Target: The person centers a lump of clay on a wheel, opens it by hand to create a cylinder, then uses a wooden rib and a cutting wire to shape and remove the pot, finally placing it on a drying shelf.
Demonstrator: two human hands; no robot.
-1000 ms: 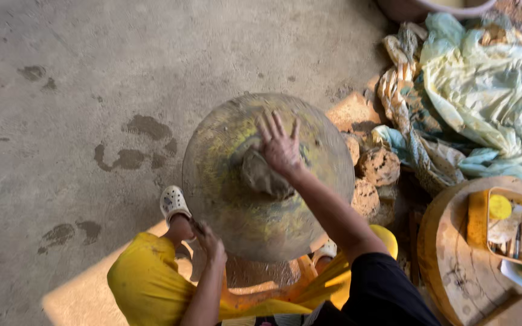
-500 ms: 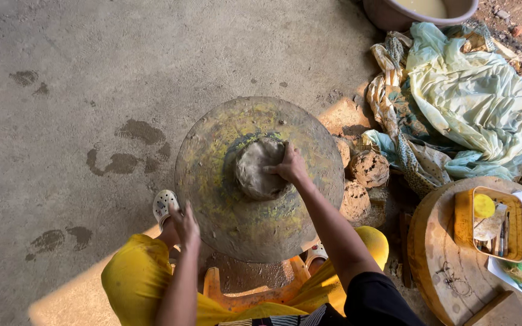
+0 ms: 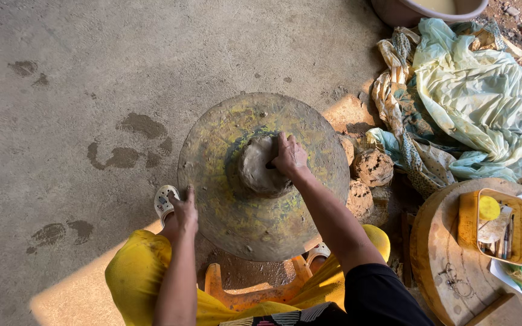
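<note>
R hand (image 3: pixel 289 154) on clay lump (image 3: pixel 257 165).

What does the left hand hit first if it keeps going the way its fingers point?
Probably the rim of the round wheel. The left hand rests on the knee, fingers pointing up-frame beside the white sandal. Depth is unclear, so it might pass under the rim.

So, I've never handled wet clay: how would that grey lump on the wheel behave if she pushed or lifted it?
The clay lump looks soft: the right hand presses into its side. It probably dents rather than slides, likely sticking to the round wheel. Thick and solid, it seems heavy for its size.
</note>
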